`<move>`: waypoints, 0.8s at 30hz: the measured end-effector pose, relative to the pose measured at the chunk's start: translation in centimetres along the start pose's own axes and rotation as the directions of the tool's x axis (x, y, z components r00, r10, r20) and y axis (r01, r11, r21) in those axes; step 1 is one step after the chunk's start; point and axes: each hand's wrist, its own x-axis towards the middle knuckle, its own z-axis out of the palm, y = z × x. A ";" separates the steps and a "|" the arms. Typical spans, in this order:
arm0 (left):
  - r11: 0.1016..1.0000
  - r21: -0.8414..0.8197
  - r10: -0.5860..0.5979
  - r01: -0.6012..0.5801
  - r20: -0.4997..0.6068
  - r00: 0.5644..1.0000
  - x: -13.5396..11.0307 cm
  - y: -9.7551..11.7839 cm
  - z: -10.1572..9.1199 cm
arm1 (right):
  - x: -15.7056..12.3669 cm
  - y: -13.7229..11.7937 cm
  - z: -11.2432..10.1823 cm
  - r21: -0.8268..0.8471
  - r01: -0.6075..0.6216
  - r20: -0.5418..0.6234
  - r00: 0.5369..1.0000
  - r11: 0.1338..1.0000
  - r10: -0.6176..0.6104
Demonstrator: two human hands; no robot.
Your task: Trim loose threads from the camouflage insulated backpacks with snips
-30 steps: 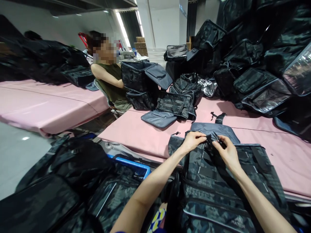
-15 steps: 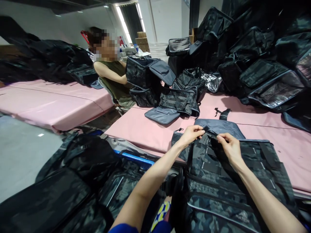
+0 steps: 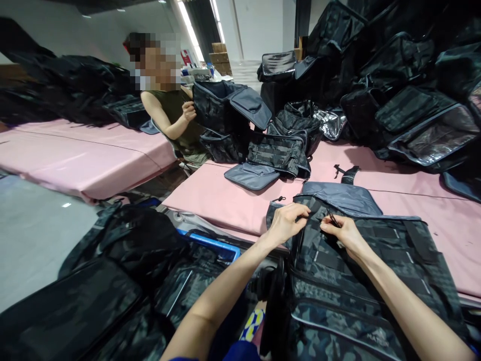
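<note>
A dark camouflage backpack (image 3: 349, 281) lies in front of me, leaning on the pink table edge, its grey-lined flap (image 3: 341, 198) folded open at the far end. My left hand (image 3: 287, 223) is at the bag's upper left corner, fingertips pinched on its fabric edge. Close beside it, my right hand (image 3: 343, 231) is closed around small black thread snips (image 3: 332, 218), whose two thin points stick up above the fingers. What lies under the right fingertips is too small to make out.
Across the pink table (image 3: 210, 193) a co-worker (image 3: 175, 115) handles an open camouflage bag (image 3: 218, 108). More bags (image 3: 409, 115) are heaped at the right. A loose strap piece (image 3: 349, 175) lies beyond my bag. Dark bags (image 3: 75, 306) and a blue-rimmed crate (image 3: 225, 245) stand at lower left.
Both hands have come slightly down and nearer to me along the bag. The snips' points now show above my right hand. The co-worker's hand has moved up beside their bag.
</note>
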 end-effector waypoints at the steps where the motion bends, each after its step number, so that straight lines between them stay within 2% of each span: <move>1: 0.999 0.037 0.025 -0.025 0.007 1.000 -0.1 0.0 0.0 | -0.1 -0.1 -0.1 0.018 -0.012 -0.010 1.000 1.000 0.012; 8: 0.939 0.307 0.138 -0.153 0.069 0.988 -0.3 1.5 -0.3 | -0.2 -0.4 0.0 0.030 -0.008 0.000 1.000 1.000 0.008; 12: 0.927 0.333 0.151 -0.174 0.094 0.984 -1.0 1.7 -0.1 | -0.4 -0.6 -0.1 0.022 0.004 -0.011 1.000 1.000 -0.003; 14: 0.951 0.289 0.092 -0.110 0.074 0.993 -1.2 1.7 0.0 | -0.4 -0.7 0.1 0.015 0.009 -0.011 1.000 1.000 -0.009; 16: 0.968 0.250 -0.018 0.002 0.063 0.998 -1.0 1.9 0.2 | -0.3 -0.8 0.4 -0.007 0.022 0.005 1.000 1.000 -0.022; 19: 0.964 0.201 -0.200 0.176 0.104 0.974 -0.4 2.2 0.4 | 0.1 -0.9 0.9 -0.034 0.043 0.035 0.999 0.998 -0.042; 22: 0.942 -0.049 -0.316 0.332 0.207 0.926 0.3 1.9 0.6 | 0.3 -0.7 0.8 -0.006 0.043 0.012 0.999 0.999 -0.043; 24: 0.844 -0.290 -0.391 0.450 0.241 0.888 0.4 1.5 0.9 | 0.2 -0.4 0.4 0.030 0.033 -0.040 0.999 0.999 -0.032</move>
